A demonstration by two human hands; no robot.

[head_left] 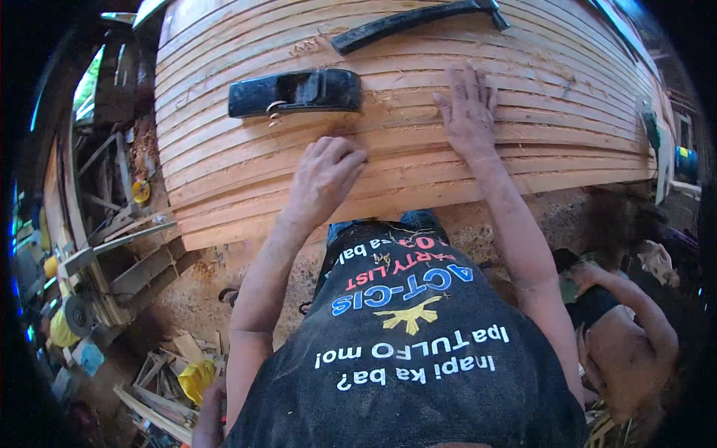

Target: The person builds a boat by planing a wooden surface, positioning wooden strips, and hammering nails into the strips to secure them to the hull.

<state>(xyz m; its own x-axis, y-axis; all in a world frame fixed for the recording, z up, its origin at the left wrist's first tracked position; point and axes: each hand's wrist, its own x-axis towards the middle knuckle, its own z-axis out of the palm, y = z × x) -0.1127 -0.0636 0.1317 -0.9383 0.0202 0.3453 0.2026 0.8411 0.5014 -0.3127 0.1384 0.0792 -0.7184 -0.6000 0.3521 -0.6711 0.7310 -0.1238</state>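
Pale-orange, long, flat wooden strips (pixel 407 173) look stiff, likely best held by edges; left hand (pixel 326 178) curled, grip unclear; right hand (pixel 469 116) flat, fingers apart.

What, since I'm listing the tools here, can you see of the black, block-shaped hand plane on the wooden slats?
The black, elongated hand plane looks smooth and slightly glossy, with a dark recess around its middle; I cannot tell whether its body is wood or metal. It lies roughly lengthwise along the light orange-brown wooden slats, left of centre. A pale, curled wood shaving shows at its near edge. Neither hand touches it; the person's bare, curled left hand is nearest.
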